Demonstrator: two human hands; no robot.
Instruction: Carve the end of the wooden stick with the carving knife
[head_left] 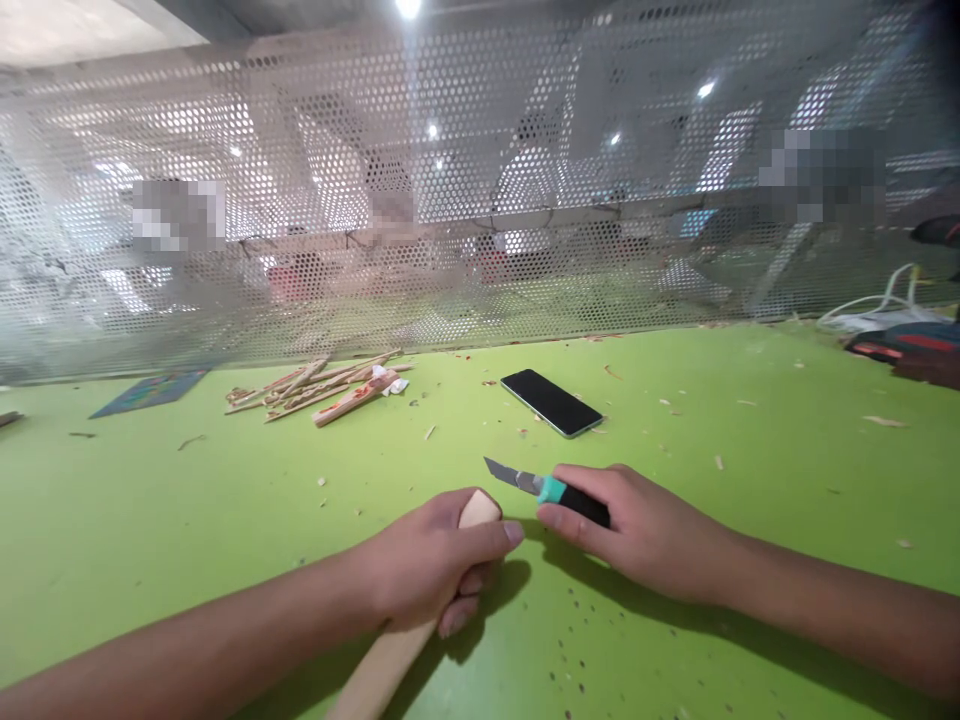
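My left hand (pixel 442 560) is closed around a pale wooden stick (pixel 390 665), whose squared end shows above the thumb. The stick slants down toward the bottom edge of the view, where its lower part leaves the picture. In my right hand (pixel 637 530) is a utility knife (pixel 551 490) with a black and teal handle. Its blade is out and points up and left, a little above the stick's end and apart from it. Beyond the knife a black-screened phone (pixel 552 402) lies flat on the green tabletop (pixel 247 520).
A pile of thin wooden sticks (pixel 322 388) lies at the back left beside a flat dark card (pixel 150 392). Wood shavings are scattered about. A perforated metal screen (pixel 450 200) closes off the back. A dark red and black tool (pixel 907 350) and a white cable (pixel 874 298) are at far right.
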